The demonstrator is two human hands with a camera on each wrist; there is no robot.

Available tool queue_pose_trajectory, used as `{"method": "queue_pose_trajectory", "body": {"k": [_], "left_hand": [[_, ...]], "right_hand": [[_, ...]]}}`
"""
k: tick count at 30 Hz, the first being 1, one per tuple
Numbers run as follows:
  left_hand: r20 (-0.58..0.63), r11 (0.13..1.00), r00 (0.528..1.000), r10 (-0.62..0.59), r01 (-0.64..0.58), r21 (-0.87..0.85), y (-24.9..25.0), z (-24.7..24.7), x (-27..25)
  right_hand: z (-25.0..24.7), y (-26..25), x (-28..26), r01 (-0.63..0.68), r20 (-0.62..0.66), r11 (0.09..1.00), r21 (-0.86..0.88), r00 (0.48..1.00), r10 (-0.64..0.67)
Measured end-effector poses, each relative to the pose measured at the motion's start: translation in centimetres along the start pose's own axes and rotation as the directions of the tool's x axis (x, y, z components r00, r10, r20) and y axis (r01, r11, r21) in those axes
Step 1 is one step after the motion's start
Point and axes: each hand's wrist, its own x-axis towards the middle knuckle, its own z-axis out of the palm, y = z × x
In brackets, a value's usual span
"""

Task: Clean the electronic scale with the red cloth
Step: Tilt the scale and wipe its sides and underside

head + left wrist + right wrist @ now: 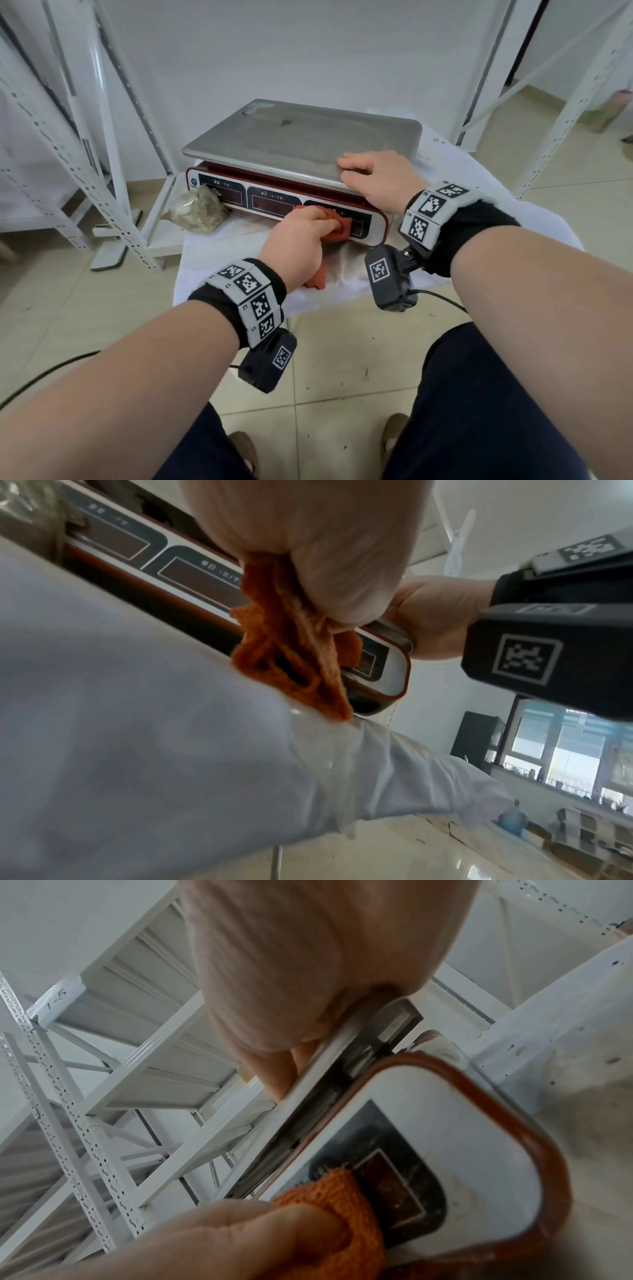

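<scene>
My left hand [294, 240] bunches the red cloth [339, 228] against the electronic scale [301, 144]'s front display panel, directly ahead of my knuckles, so pressure lands there. My right hand [376, 181] lies mostly flat on the pan's near corner, steadying the scale, I judge.

The electronic scale [294, 164] fills most of the white-covered table [342, 284], leaving a bare strip along its near edge, a clear bag [198, 212] blocking its left edge, the right hand [376, 181] on the platter's near right corner, and white racks [85, 164] flanking both sides.
</scene>
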Motion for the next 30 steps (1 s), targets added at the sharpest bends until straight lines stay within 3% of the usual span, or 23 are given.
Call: {"method": "queue_pose_trajectory", "body": {"k": [2,4,7,9,12,17,22,27,30], "left_hand": [[0.021,1.0,1.0,-0.017,0.017,0.0,-0.5,-0.6,0.0],[-0.069,0.995,0.995,-0.076,0.072,-0.066,-0.6,-1.1,-0.2],[-0.246,0.964,0.941,-0.232,0.19,-0.185,0.0,-0.9,-0.1],[-0.275,0.943,0.912,-0.304,0.248,-0.222,0.5,-0.3,0.1],[-0.276,0.959,0.927,-0.252,0.202,-0.198,0.9,0.1,0.2],[-0.152,0.993,0.984,-0.096,0.083,-0.088,1.5,0.8,-0.2],[-0.018,0.998,0.998,0.057,-0.057,-0.012,0.1,0.2,-0.3],[-0.241,0.99,0.962,-0.125,0.105,-0.092,-0.3,-0.5,0.1],[-0.28,0.982,0.945,-0.17,0.139,-0.127,0.2,-0.3,0.4]], "right_hand": [[0.0,-0.1,0.0,0.004,0.001,1.0,0.003,1.0,-0.004],[0.1,-0.2,-0.1,0.005,0.003,1.0,0.011,1.0,-0.005],[0.0,-0.2,0.0,0.008,0.007,1.0,0.006,1.0,-0.008],[0.0,-0.2,0.0,0.003,0.016,1.0,-0.007,1.0,-0.003],[0.0,-0.1,0.3,-0.003,0.012,1.0,-0.009,1.0,0.003],[0.2,0.0,0.4,-0.013,0.002,1.0,-0.002,1.0,0.013],[0.4,0.1,0.3,0.01,-0.011,1.0,-0.001,1.0,-0.01],[0.4,0.1,0.4,0.023,-0.009,1.0,-0.001,1.0,-0.023],[0.3,0.2,0.4,0.016,0.002,1.0,0.002,1.0,-0.016]]}}
